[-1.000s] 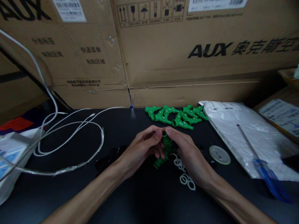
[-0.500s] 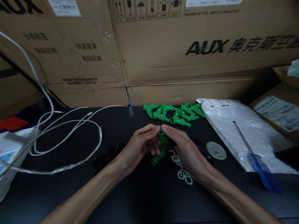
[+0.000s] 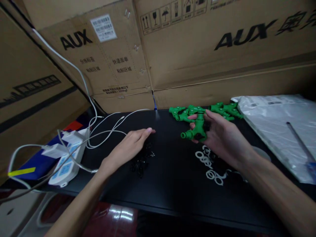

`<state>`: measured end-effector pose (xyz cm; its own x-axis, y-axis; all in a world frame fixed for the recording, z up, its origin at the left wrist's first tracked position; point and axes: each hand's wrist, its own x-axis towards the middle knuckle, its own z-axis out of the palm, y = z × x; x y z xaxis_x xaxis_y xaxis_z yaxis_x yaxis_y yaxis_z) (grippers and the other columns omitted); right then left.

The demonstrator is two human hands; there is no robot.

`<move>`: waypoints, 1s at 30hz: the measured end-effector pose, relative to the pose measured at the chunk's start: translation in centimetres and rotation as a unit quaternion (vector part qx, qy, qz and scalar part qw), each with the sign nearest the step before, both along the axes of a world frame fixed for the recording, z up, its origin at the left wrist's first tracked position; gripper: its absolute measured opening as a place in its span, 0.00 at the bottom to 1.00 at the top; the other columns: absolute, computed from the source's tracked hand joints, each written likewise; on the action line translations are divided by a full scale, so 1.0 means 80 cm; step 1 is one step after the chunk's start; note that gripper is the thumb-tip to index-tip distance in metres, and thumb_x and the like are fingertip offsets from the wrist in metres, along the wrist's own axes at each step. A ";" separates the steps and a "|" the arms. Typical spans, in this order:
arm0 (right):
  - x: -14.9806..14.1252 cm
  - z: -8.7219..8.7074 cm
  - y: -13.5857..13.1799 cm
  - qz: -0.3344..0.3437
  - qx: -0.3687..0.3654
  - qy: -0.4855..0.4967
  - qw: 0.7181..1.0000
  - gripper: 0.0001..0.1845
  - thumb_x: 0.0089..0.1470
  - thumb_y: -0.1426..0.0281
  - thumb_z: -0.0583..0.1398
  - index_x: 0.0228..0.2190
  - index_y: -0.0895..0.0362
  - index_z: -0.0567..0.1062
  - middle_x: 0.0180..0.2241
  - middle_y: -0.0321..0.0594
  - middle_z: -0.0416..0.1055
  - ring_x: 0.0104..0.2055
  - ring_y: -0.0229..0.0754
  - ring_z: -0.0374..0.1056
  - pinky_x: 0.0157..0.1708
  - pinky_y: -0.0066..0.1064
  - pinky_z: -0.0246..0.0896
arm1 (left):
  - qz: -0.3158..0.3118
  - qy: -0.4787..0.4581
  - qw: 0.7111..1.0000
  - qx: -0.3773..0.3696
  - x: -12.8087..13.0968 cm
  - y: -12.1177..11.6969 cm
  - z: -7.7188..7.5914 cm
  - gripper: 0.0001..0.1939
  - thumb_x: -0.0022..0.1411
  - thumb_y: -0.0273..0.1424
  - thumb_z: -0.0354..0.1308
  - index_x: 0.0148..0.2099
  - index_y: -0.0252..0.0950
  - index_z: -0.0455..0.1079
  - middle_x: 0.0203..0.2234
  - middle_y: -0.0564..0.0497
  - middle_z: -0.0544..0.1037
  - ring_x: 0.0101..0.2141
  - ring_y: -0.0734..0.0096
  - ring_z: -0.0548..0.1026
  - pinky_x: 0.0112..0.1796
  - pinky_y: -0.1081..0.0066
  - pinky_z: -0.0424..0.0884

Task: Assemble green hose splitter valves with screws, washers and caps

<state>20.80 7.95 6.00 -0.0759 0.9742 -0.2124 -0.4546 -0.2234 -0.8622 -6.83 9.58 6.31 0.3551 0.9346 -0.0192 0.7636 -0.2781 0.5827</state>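
My right hand (image 3: 221,135) grips a green Y-shaped hose splitter (image 3: 197,129), one of its ends pointing left. Behind it lie several similar green splitters (image 3: 179,113) in a group. My left hand (image 3: 130,144) is empty, with its fingers stretched out and seen from the back. It hovers by a pile of small black parts (image 3: 140,166), whose kind is too dark to make out. Several white ring washers (image 3: 210,174) lie below my right hand. A pale round disc (image 3: 261,153) is partly hidden behind my right forearm.
Large cardboard boxes (image 3: 187,75) stand along the back of the black table (image 3: 170,184). White cables (image 3: 116,126) and a power strip (image 3: 66,164) lie on the left. On the right, a screwdriver (image 3: 300,140) rests on a white plastic package (image 3: 266,121).
My hands have parted. The left has let go of the green splitter and moved left towards the black parts; the right keeps hold of it. The view has turned left.
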 end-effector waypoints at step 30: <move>-0.003 -0.015 -0.004 0.050 -0.017 -0.019 0.998 0.12 0.63 0.64 0.58 0.39 0.53 0.81 0.38 0.42 0.73 0.39 0.44 0.71 0.31 0.34 0.76 | 0.177 -0.141 0.974 0.020 -0.034 -0.086 -0.067 0.31 0.76 0.49 0.35 0.70 0.41 0.62 0.68 0.50 0.64 0.70 0.62 0.57 0.70 0.52 0.45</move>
<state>20.58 7.62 4.80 -0.1633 0.9546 -0.2490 -0.3956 -0.2945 -0.8699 -9.57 2.70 0.91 -0.0040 0.9975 0.0708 0.6265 -0.0527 0.7776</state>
